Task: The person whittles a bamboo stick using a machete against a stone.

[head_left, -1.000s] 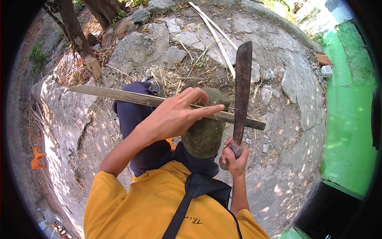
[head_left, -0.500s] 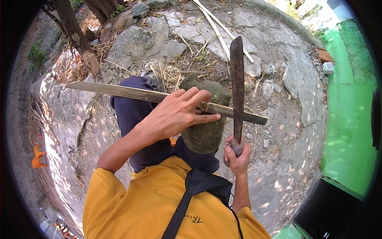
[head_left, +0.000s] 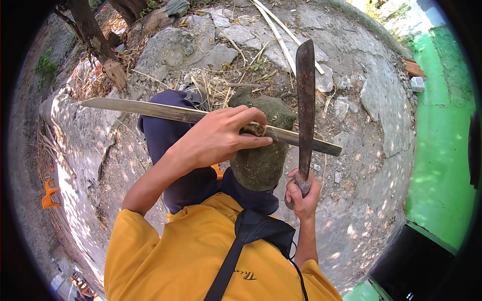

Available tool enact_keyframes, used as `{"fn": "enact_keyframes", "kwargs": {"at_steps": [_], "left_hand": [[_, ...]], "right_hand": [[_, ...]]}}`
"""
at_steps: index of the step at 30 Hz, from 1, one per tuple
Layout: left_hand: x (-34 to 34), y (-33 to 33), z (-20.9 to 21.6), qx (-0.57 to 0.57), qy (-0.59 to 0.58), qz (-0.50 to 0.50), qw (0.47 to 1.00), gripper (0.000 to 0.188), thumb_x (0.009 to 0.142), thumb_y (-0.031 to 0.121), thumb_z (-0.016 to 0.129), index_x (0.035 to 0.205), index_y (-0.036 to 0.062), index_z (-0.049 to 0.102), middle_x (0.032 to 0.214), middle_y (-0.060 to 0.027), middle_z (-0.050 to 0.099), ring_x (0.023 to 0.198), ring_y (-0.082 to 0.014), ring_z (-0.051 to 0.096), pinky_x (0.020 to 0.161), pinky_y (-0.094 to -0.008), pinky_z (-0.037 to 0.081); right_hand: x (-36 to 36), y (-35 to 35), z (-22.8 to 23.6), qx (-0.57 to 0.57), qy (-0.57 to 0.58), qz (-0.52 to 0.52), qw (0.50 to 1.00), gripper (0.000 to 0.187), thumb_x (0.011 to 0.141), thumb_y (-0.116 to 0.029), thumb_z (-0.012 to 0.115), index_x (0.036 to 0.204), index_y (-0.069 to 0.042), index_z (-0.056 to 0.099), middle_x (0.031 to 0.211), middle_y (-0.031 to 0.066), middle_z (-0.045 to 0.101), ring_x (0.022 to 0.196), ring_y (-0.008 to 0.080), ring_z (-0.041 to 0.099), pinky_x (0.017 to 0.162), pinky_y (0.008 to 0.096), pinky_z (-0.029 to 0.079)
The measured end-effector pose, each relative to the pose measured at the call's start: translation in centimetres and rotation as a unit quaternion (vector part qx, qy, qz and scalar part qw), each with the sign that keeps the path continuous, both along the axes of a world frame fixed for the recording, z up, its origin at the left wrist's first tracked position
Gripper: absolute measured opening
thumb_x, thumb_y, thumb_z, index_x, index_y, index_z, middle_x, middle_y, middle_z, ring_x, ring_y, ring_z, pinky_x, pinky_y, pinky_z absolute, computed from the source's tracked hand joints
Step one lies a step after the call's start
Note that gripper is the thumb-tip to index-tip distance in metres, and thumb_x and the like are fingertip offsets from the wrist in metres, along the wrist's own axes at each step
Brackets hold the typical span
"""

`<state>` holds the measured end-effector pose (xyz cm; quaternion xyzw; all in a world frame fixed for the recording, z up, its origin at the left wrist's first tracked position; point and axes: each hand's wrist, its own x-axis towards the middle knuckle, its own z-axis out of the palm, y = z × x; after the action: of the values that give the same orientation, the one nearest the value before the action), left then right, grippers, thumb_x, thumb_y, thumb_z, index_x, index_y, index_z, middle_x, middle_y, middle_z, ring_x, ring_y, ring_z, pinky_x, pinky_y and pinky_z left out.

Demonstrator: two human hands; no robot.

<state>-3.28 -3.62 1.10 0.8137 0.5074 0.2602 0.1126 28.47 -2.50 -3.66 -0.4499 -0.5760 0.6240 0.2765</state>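
Seen from above: my left hand (head_left: 226, 133) is palm down, its fingers gripping a long, flat bamboo strip (head_left: 145, 109) about midway, thumb on the near side, beside a knobbly joint. The strip runs crosswise, from beyond my left knee (head_left: 165, 128), over a rounded, mossy stone (head_left: 258, 168), to a free end on the right. My right hand (head_left: 304, 198) has its fingers wrapped round the handle of a dark machete (head_left: 305, 95), blade pointing away from me. The blade crosses over the strip's right part; I cannot tell whether they touch, or which way the edge faces.

The gravest risk, I judge, is to my left thumb and forefinger, which lie near the blade: a glancing stroke, or a skid along the smooth bamboo, could reach them. The stone's curved top could let the strip rock or twist under a blow. The overhanging right end might spring, and a stroke missing the stone could swing towards my legs.
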Motion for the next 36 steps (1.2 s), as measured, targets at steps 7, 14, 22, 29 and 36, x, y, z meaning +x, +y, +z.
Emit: {"fn": "enact_keyframes", "kwargs": {"at_steps": [7,14,22,29,36], "left_hand": [[-0.2,-0.2,-0.1,0.050,-0.118,0.057,0.990,0.027,0.079,0.004,0.084,0.105,0.0089,0.077,0.106,-0.0055,0.074,0.090,-0.0242,0.075,0.077,-0.0364,0.061],[-0.3,-0.8,-0.5,0.127,-0.059,0.100,0.985,0.030,0.071,0.019,0.090,0.098,0.0131,0.078,0.100,-0.0012,0.076,0.084,-0.0214,0.073,0.070,-0.0341,0.054],[0.1,-1.6,0.5,0.039,0.012,0.243,0.969,0.039,0.076,0.044,0.090,0.093,0.0120,0.075,0.083,0.0005,0.072,0.077,-0.0196,0.066,0.082,-0.0352,0.045],[0.1,-1.6,1.2,-0.020,0.009,0.254,0.967,0.038,0.075,0.042,0.091,0.089,0.0107,0.074,0.083,0.0018,0.072,0.075,-0.0189,0.065,0.074,-0.0343,0.040],[0.3,-1.5,1.5,-0.029,0.006,0.255,0.967,0.038,0.075,0.040,0.092,0.089,0.0099,0.074,0.083,0.0013,0.072,0.074,-0.0189,0.064,0.073,-0.0343,0.038]], "right_hand": [[1.3,-0.4,1.5,-0.130,0.096,0.060,0.985,0.031,0.092,-0.016,0.066,0.114,0.006,0.063,0.062,0.0002,0.058,0.049,0.0070,0.053,0.048,0.0241,0.041],[2.3,0.1,2.1,-0.115,0.014,0.135,0.984,0.031,0.093,-0.016,0.066,0.117,0.004,0.067,0.061,-0.0014,0.057,0.048,0.0056,0.052,0.048,0.0239,0.042],[2.6,-0.1,2.2,-0.126,-0.013,0.130,0.983,0.029,0.093,-0.018,0.067,0.115,0.001,0.069,0.059,-0.0027,0.057,0.049,0.0052,0.053,0.048,0.0241,0.042],[3.4,-0.2,1.9,-0.083,-0.024,0.151,0.985,0.042,0.097,-0.033,0.068,0.120,0.001,0.069,0.059,-0.0013,0.056,0.050,0.0060,0.053,0.049,0.0245,0.041],[4.4,-0.5,0.8,-0.038,-0.017,0.157,0.987,0.074,0.099,-0.062,0.066,0.133,0.003,0.063,0.070,0.0044,0.066,0.055,0.0110,0.060,0.054,0.0264,0.046]]}}
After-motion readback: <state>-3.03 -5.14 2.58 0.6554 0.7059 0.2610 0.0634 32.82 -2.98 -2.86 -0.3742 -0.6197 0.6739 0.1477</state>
